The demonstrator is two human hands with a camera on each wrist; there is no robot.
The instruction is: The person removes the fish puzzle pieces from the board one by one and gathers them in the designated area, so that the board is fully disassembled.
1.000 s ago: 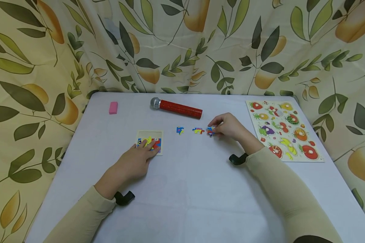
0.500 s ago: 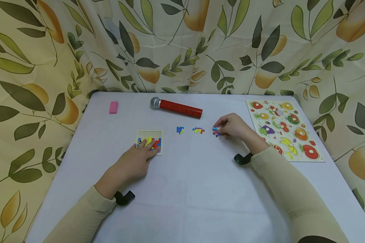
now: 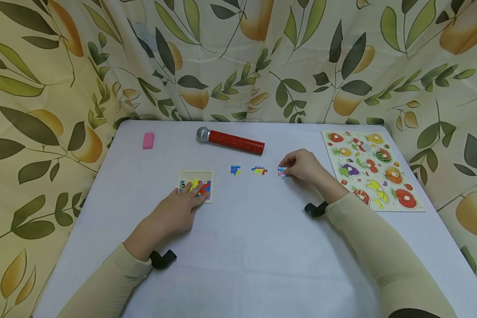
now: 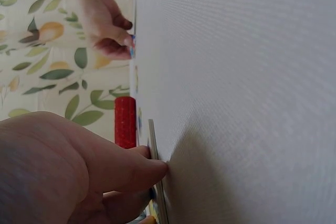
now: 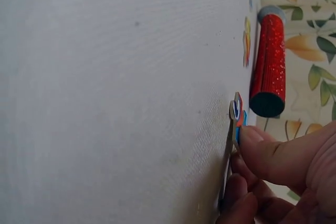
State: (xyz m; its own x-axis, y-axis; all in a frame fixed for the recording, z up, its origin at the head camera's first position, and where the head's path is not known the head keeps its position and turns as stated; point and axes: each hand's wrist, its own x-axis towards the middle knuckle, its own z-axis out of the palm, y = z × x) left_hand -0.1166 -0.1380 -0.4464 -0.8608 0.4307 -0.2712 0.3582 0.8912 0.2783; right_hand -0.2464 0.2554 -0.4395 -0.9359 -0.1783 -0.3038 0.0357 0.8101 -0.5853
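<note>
My left hand (image 3: 168, 216) rests on a small light-framed puzzle tray (image 3: 192, 174), its fingers spread over the colourful pieces inside; the tray's far strip shows bare. In the left wrist view the thumb lies at the tray's edge (image 4: 152, 135). With thumb and fingers, my right hand (image 3: 304, 165) pinches a blue and red jigsaw piece (image 3: 281, 172) at the table top. The right wrist view shows that piece (image 5: 238, 109) tilted on edge, partly covered by the thumb. Between the hands lie two more jigsaw pieces, a blue-yellow one (image 3: 235, 169) and a yellow-red one (image 3: 258, 170).
Behind the loose pieces lies a red glittery microphone (image 3: 235, 142) with a silver head. A pink block (image 3: 148, 141) sits at the back left. On the right is a fruit-picture board (image 3: 417, 208), close to my right forearm. A leaf-patterned curtain (image 3: 238, 66) hangs beyond the table.
My right hand has shifted a little to the right with the jigsaw piece, away from the two loose ones, and then stayed nearly in place. The left hand has not moved.
</note>
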